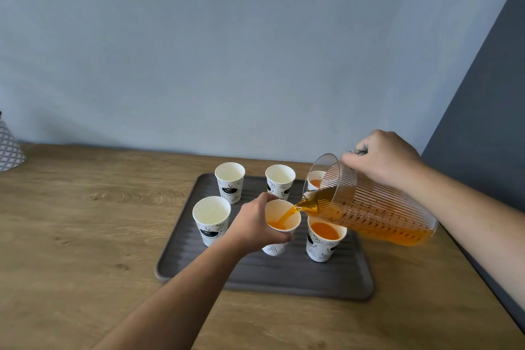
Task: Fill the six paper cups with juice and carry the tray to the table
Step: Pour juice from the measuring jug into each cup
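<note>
Six white printed paper cups stand on a dark ribbed tray (284, 281). My left hand (255, 224) grips the front middle cup (277, 248) around its side. My right hand (380, 159) holds the handle of a clear ribbed pitcher (366, 202) tilted left, and orange juice streams from its spout into that cup. The front right cup (324, 239) holds juice. The back right cup (315, 180), partly hidden behind the pitcher, also shows juice. The front left cup (211, 219), back left cup (230, 180) and back middle cup (279, 180) look empty.
The tray lies on a wooden counter (85, 236) against a blue-grey wall. A patterned grey object (8, 148) stands at the far left edge. A dark panel (488, 122) borders the counter on the right.
</note>
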The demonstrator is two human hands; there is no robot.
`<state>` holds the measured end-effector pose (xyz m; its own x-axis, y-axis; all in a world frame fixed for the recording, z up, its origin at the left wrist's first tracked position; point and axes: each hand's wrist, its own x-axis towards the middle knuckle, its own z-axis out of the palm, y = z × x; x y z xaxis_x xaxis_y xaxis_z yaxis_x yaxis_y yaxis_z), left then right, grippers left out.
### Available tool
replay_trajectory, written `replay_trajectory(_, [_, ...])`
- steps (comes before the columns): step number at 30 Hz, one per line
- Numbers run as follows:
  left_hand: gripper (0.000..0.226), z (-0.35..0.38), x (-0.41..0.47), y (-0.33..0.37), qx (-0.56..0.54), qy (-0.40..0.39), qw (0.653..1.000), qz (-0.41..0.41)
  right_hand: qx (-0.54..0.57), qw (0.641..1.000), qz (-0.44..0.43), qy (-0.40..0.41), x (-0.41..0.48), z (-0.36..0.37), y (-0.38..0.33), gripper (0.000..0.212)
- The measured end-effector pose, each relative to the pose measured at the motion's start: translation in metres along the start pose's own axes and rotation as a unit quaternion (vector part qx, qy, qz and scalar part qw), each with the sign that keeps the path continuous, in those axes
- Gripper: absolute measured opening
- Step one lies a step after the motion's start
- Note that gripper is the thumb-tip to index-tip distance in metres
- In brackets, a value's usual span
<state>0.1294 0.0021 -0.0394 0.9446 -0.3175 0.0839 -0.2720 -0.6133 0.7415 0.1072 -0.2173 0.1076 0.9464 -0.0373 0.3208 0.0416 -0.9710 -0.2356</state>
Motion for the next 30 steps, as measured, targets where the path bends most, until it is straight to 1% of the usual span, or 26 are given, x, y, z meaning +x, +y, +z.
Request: replay_trajectory(30, [0.081, 0.0062, 0.0006, -0.0055, -0.013, 0.006, 1.000, -0.009, -0.014, 1.000, -0.006, -0.009, 0.0025, 0.0043, -0.0008, 0.048])
